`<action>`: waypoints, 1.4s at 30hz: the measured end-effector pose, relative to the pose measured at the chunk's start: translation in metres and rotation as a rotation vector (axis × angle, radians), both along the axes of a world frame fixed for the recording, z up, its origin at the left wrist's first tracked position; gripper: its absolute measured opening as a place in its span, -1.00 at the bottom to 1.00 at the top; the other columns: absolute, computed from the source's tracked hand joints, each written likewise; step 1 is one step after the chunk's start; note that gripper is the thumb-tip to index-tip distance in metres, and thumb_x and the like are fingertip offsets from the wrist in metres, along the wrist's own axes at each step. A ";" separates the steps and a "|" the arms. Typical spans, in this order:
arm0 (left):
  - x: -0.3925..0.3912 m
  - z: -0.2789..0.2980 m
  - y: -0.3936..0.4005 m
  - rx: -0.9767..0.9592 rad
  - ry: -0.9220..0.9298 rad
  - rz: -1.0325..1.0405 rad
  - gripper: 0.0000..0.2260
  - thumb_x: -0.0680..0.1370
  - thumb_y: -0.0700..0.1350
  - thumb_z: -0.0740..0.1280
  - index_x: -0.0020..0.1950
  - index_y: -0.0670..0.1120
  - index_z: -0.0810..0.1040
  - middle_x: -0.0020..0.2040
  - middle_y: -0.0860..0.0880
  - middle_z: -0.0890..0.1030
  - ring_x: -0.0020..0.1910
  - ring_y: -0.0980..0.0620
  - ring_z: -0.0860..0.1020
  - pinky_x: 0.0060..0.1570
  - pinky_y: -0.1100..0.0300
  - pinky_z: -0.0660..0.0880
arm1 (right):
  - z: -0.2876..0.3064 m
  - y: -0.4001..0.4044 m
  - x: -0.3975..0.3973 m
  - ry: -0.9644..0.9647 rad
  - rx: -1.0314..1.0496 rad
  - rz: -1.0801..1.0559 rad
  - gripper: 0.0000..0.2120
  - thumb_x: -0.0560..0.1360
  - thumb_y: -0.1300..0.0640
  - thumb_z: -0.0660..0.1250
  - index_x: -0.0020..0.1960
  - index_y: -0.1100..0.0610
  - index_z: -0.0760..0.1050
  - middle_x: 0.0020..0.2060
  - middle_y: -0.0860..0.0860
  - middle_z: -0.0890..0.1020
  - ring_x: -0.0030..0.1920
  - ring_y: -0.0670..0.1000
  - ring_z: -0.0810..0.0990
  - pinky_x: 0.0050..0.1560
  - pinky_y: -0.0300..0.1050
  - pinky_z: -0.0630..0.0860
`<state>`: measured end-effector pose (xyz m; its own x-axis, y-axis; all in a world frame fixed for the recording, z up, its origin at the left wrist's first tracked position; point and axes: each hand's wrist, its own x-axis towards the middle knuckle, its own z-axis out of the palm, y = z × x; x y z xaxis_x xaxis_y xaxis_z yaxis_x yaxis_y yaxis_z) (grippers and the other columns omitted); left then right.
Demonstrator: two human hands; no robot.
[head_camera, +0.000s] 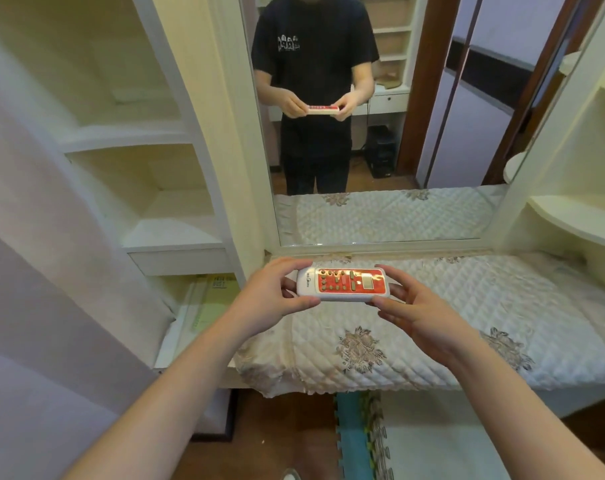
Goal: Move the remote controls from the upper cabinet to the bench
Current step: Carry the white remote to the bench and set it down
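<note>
A white remote control [342,285] with a red button panel is held level and sideways, a little above the bench [432,306]. My left hand [270,299] grips its left end and my right hand [419,306] grips its right end. The bench is covered by a quilted white cushion with brown flower patterns. The upper cabinet shelves [128,133] on the left show no remote in the visible parts. The mirror [363,116] behind the bench reflects me holding the remote with both hands.
White shelves [578,216] stand at the right of the bench. A low compartment on the left holds a flat yellowish box [211,303]. Foam floor mats [363,441] lie on the wooden floor below the bench edge.
</note>
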<state>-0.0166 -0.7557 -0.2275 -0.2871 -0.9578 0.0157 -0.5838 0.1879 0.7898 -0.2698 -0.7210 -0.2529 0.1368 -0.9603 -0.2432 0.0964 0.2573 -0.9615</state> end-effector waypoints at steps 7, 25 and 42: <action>0.022 -0.017 -0.069 -0.016 0.025 -0.044 -0.45 0.39 -0.03 0.54 0.34 0.10 0.47 0.23 0.17 0.47 -0.07 0.18 0.58 -0.10 0.33 0.56 | -0.005 -0.065 0.023 0.021 -0.016 -0.049 -0.46 0.44 0.30 0.40 0.36 -0.02 0.40 0.10 0.02 0.68 0.07 0.00 0.64 0.06 -0.09 0.47; 0.018 -0.101 -0.193 0.050 0.125 0.002 -0.40 0.35 -0.21 0.56 0.35 -0.05 0.48 0.16 -0.02 0.47 -0.08 0.18 0.57 -0.08 0.45 0.49 | -0.076 -0.173 0.039 0.088 0.060 -0.166 -0.42 0.48 0.34 0.36 0.40 -0.09 0.35 0.09 0.04 0.67 0.17 0.00 0.61 0.27 -0.06 0.43; -0.030 -0.223 -0.236 0.643 0.370 0.370 -0.41 0.44 -0.26 0.48 0.43 -0.12 0.36 0.15 -0.07 0.61 0.08 0.06 0.60 -0.03 0.24 0.52 | -0.195 -0.246 0.004 0.257 0.311 -0.139 -0.60 0.51 0.21 0.35 0.32 0.00 0.41 0.10 0.02 0.64 0.08 -0.01 0.61 -0.03 -0.16 0.50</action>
